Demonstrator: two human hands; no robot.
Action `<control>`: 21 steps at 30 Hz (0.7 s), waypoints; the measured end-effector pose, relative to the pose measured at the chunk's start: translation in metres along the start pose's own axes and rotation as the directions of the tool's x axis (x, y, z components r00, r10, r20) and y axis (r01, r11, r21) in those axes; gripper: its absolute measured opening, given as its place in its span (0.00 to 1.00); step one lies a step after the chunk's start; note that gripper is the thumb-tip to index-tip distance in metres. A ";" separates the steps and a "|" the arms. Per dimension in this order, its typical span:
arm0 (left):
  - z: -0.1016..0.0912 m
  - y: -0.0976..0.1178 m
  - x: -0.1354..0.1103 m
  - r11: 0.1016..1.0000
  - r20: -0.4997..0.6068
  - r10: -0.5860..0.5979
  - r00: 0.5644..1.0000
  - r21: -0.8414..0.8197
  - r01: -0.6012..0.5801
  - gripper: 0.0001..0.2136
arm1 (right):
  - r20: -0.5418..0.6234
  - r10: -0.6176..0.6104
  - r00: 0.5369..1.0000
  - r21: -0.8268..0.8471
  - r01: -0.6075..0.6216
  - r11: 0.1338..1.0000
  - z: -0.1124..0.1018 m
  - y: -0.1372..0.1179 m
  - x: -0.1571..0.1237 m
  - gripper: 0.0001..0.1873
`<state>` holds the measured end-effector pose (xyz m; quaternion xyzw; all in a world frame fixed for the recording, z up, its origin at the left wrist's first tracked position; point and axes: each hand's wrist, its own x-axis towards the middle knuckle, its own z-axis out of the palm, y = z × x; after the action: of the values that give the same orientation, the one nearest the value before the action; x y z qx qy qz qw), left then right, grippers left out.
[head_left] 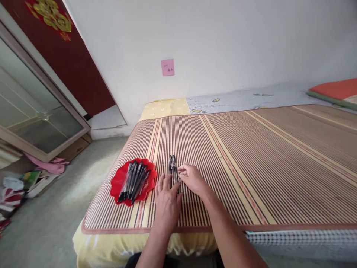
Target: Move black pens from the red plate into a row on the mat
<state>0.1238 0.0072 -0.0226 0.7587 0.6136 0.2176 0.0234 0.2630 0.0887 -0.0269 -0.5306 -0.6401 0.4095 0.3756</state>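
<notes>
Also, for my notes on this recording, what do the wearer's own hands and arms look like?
Both the left hand and the right hand are ungloved, five-fingered human hands, with no ring or watch that I can make out. The forearms are bare, with no sleeve, cable or marking showing. Dark clothing shows at the bottom edge.

free: mat [279,160] right of right hand [193,179] | obstacle: red dish [117,181] beside left hand [167,201]
</notes>
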 end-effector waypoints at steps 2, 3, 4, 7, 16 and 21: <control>0.000 -0.002 0.000 1.000 -0.009 -0.011 1.000 0.011 0.011 0.17 | 0.000 -0.003 1.000 -0.001 0.003 1.000 0.000 0.000 0.001 0.13; 0.001 -0.002 -0.001 1.000 -0.016 -0.010 1.000 0.013 0.010 0.18 | 0.000 -0.005 1.000 -0.002 0.005 1.000 0.000 0.000 0.001 0.13; 0.001 -0.003 -0.001 1.000 -0.023 -0.006 1.000 0.013 0.006 0.19 | -0.001 -0.006 1.000 -0.002 0.006 1.000 0.000 0.001 0.001 0.14; 0.002 -0.005 -0.004 1.000 -0.040 0.012 0.999 0.008 -0.012 0.18 | 0.001 -0.012 1.000 -0.013 0.012 1.000 0.000 0.002 0.001 0.15; 0.001 -0.005 -0.005 1.000 -0.041 0.000 0.999 -0.021 0.000 0.21 | 0.007 -0.008 1.000 -0.019 0.008 1.000 0.001 0.004 0.002 0.16; -0.002 -0.001 -0.002 1.000 -0.009 0.018 1.000 -0.010 -0.018 0.21 | -0.003 0.005 1.000 -0.031 -0.005 1.000 0.000 0.003 0.001 0.15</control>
<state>0.1213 0.0048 -0.0220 0.7632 0.6056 0.2240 0.0224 0.2638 0.0901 -0.0297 -0.5384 -0.6445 0.3996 0.3674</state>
